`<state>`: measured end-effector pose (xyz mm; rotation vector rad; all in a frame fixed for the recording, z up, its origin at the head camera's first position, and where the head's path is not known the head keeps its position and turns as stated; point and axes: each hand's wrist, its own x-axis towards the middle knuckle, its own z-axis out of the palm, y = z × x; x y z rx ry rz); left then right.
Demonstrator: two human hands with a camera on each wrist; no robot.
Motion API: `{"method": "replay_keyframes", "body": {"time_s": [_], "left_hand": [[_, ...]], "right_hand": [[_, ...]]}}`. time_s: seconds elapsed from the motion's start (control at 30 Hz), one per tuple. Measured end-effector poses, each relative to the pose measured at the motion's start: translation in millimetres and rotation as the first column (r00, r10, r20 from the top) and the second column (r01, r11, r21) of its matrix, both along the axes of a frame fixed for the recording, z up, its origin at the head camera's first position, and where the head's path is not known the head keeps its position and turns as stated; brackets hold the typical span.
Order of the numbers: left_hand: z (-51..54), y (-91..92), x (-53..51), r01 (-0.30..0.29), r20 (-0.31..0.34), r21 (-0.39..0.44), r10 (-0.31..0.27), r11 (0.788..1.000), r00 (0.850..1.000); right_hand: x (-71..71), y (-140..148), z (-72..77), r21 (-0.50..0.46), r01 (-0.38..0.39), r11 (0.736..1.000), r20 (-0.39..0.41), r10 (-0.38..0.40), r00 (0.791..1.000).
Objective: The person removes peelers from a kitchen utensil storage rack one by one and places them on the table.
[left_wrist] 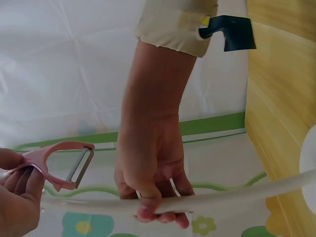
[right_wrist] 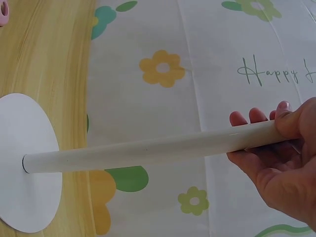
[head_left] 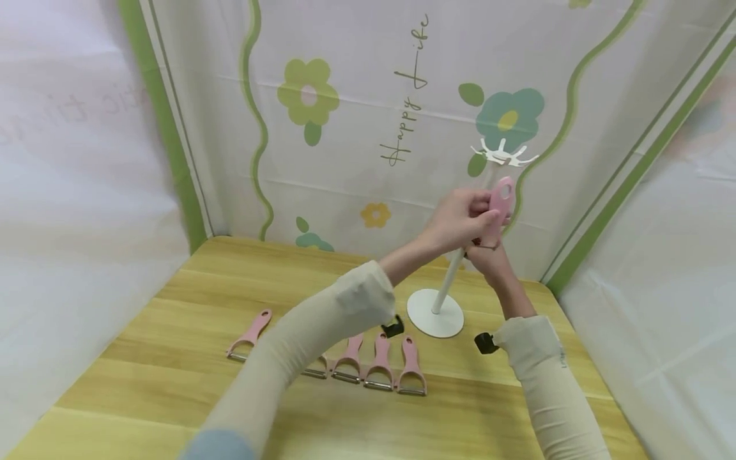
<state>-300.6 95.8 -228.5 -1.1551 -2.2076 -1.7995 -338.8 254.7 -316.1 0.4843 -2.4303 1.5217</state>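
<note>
My left hand (head_left: 454, 220) holds a pink peeler (head_left: 501, 203) by its handle. The handle's holed end points up, just below the hooks (head_left: 501, 155) of a white stand. In the left wrist view the blade (left_wrist: 83, 168) faces away from the fingers. Lower down, my right hand (head_left: 492, 260) grips the stand's white pole (right_wrist: 148, 148), with fingers and thumb round it. The pole rises from a round white base (head_left: 422, 313) on the table and leans a little in the head view. No peeler shows on the visible hooks.
Several more pink peelers (head_left: 411, 364) lie on the wooden table (head_left: 190, 358), most in a row, partly hidden by my left sleeve. One peeler (head_left: 253, 335) lies apart to the left. A flowered curtain (head_left: 345, 172) stands behind the table, with white cloth at both sides.
</note>
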Motion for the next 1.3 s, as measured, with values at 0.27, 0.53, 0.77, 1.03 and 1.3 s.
{"method": "replay_keyframes", "body": {"time_s": [0.27,0.53,0.77,1.03,1.3], "left_hand": [[-38.9,-63.8,7.4,-0.059,-0.028,-0.056,0.058,0.997,0.998],[-69.9,-108.0,17.6,-0.088,0.056,-0.060,0.091,0.994,0.994],[-87.9,-136.3,25.4,-0.095,0.073,-0.039,0.097,0.995,0.993],[-103.3,-166.4,35.8,-0.161,0.143,-0.066,0.169,0.985,0.975],[-117.8,-196.5,42.6,-0.237,0.131,-0.127,0.253,0.963,0.958]], "right_hand": [[4.0,-5.1,3.6,0.113,0.076,0.991,0.111,-0.088,0.990],[6.0,-4.7,1.5,0.124,0.069,0.990,0.140,-0.086,0.986],[7.1,-4.9,2.9,0.117,0.060,0.991,0.135,-0.076,0.988],[8.5,-6.6,2.0,0.115,0.053,0.992,0.135,-0.068,0.988],[7.1,-6.6,3.3,0.128,0.064,0.990,0.123,-0.080,0.989]]}}
